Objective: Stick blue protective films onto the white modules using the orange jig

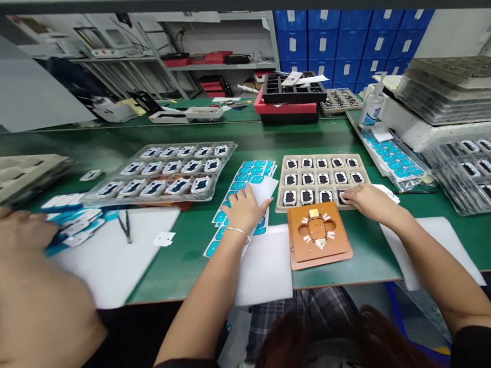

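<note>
Beige tray [284,185] of small black-faced parts sits on the green counter [192,240], directly behind an orange fixture [318,237]; the right hand [364,200] rests at the tray's near right corner, fingers [345,198] pressed together on a part in the front row, though whether they grip it cannot be told; the left hand [245,209] lies flat, fingers spread apart, on a sheet of teal stickers [247,176] just left of the tray, a thin bracelet at the wrist; white paper sheets [264,266] lie at the counter's near edge; a clear blister tray [169,171] of similar parts stands farther left, with tweezers [126,226] on paper before it; another person's hand [23,230], blurred, reaches into loose teal-backed pieces at far left; along the right side lie another sticker sheet [391,153], a pump bottle [372,105] and stacked clear trays [460,168]; behind, red and black trays [291,99] are piled mid-counter; grey shelving [215,66] and a wall of blue bins [345,41] close off the room
</note>
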`<state>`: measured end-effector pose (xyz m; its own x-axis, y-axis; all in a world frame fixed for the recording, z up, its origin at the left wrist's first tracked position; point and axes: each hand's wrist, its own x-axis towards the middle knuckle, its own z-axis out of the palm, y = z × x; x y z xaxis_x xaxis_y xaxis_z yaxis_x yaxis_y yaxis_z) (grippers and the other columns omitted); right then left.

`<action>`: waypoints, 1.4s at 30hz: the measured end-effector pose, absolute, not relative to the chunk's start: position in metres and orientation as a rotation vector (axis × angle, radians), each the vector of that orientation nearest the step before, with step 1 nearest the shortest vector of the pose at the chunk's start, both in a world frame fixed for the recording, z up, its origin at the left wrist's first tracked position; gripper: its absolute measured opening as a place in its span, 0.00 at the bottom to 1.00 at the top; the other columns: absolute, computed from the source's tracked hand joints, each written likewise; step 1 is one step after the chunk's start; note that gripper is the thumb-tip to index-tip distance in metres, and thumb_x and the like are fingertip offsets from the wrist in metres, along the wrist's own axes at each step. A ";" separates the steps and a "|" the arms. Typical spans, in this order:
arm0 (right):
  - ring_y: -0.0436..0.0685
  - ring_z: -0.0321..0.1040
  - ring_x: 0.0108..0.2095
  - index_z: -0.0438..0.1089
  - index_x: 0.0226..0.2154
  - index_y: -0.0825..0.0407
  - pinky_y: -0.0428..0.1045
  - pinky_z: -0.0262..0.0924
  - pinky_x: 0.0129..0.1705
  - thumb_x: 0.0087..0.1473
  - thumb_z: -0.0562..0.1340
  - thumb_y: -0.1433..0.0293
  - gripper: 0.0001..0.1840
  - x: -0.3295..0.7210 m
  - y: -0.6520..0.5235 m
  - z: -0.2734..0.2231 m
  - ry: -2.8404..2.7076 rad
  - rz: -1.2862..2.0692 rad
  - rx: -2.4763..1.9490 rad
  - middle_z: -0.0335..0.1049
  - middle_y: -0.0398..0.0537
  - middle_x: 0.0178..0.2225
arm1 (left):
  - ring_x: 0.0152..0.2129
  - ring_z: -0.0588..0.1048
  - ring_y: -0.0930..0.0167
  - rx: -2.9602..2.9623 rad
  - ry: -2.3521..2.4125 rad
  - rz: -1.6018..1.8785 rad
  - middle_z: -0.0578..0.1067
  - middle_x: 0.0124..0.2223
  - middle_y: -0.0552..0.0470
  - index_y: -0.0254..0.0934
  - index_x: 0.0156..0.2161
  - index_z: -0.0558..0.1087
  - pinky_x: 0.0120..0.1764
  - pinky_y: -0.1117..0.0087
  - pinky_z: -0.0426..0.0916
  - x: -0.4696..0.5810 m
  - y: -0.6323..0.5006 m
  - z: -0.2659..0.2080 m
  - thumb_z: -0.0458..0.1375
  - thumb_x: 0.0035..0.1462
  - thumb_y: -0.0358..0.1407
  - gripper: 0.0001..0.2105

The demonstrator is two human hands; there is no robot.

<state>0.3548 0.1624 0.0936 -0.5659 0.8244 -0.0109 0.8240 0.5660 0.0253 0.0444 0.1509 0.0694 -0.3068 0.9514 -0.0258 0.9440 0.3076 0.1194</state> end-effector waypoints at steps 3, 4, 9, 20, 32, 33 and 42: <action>0.62 0.71 0.40 0.76 0.41 0.57 0.52 0.62 0.39 0.59 0.56 0.78 0.13 0.357 0.167 0.094 2.760 0.109 1.454 0.74 0.58 0.40 | 0.59 0.61 0.44 1.812 2.479 0.152 0.63 0.64 0.30 0.28 0.68 0.51 0.53 0.39 0.62 0.048 0.148 0.074 0.51 0.64 0.49 0.35; 0.63 0.71 0.40 0.76 0.43 0.57 0.53 0.62 0.39 0.58 0.56 0.78 0.14 0.357 0.168 0.094 2.768 0.134 1.457 0.74 0.59 0.42 | 0.59 0.62 0.45 1.828 2.488 0.167 0.64 0.64 0.31 0.29 0.69 0.51 0.53 0.39 0.62 0.050 0.146 0.075 0.51 0.64 0.47 0.34; 0.63 0.67 0.46 0.74 0.47 0.54 0.56 0.63 0.46 0.61 0.53 0.77 0.17 0.347 0.161 0.096 3.070 0.287 1.444 0.71 0.56 0.49 | 0.55 0.67 0.51 2.275 2.428 0.420 0.65 0.63 0.36 0.41 0.68 0.55 0.52 0.47 0.63 0.062 0.129 0.083 0.53 0.65 0.42 0.29; 0.63 0.53 0.53 0.73 0.48 0.47 0.58 0.60 0.54 0.62 0.58 0.76 0.15 0.327 0.145 0.095 3.562 0.685 1.050 0.70 0.44 0.57 | 0.49 0.71 0.55 3.135 1.782 0.733 0.68 0.60 0.42 0.62 0.61 0.64 0.43 0.54 0.63 0.064 0.124 0.072 0.53 0.64 0.28 0.26; 0.64 0.50 0.55 0.73 0.48 0.49 0.59 0.58 0.56 0.64 0.55 0.75 0.15 0.323 0.140 0.097 3.565 0.664 1.067 0.70 0.42 0.57 | 0.50 0.69 0.55 3.319 1.619 0.791 0.69 0.60 0.45 0.54 0.51 0.74 0.44 0.51 0.63 0.070 0.117 0.077 0.54 0.65 0.30 0.16; 0.64 0.51 0.55 0.73 0.48 0.50 0.59 0.59 0.56 0.64 0.55 0.76 0.15 0.323 0.140 0.097 3.591 0.664 1.044 0.71 0.42 0.56 | 0.50 0.69 0.55 3.316 1.629 0.780 0.69 0.61 0.44 0.54 0.52 0.74 0.44 0.51 0.63 0.070 0.117 0.077 0.54 0.65 0.30 0.16; 0.61 0.60 0.48 0.70 0.54 0.46 0.60 0.60 0.50 0.62 0.58 0.76 0.20 0.330 0.129 0.118 3.820 0.119 1.090 0.75 0.47 0.48 | 0.55 0.66 0.46 2.807 2.081 0.559 0.55 0.68 0.36 0.59 0.63 0.63 0.47 0.47 0.63 0.063 0.120 0.080 0.53 0.66 0.41 0.21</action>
<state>0.3299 0.1292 0.1176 -0.5471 0.4186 0.7249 0.4631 0.8727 -0.1545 0.0633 0.1199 0.0797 0.2874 0.8354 0.4685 0.9577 -0.2576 -0.1281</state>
